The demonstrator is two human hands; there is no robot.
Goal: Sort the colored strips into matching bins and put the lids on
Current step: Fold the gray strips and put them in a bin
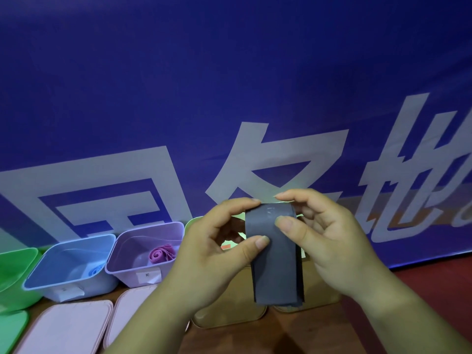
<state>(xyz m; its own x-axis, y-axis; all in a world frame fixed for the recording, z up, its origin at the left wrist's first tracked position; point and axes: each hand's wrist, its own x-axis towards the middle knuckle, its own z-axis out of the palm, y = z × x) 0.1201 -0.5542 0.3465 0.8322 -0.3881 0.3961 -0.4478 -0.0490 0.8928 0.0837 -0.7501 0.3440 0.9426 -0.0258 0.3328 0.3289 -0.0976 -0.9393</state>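
Holding a folded dark grey strip (275,267) of flat, flexible material upright at the centre of the view, two bare hands pinch it near its top. The left hand (217,254) presses its thumb flat on the strip's front face and curls its index finger over the top edge; its other fingers are curled behind the strip, mostly out of sight. The right hand (332,241) does likewise, thumb on the upper right of the front face and index finger hooked over the top, so the two index fingertips nearly meet. The strip hangs in the air above the brown wooden bench (293,335), touching no bin. Along the bench's far edge, toward the left, open bins stand in a row: a green plastic bin (15,272), a light blue rectangular plastic bin (51,274) with a small blue roll (95,270) inside, a lilac rectangular plastic bin (132,270) holding a rolled magenta strip (162,252), and a pale green bin (190,224) mostly hidden behind the left hand. Nearer the front edge, lids lie flat: a green lid (12,330) at the left edge, two pale pink lids (69,325), and two tan lids (229,319) partly hidden by the hands. A blue banner (229,72) with large white characters fills the background.
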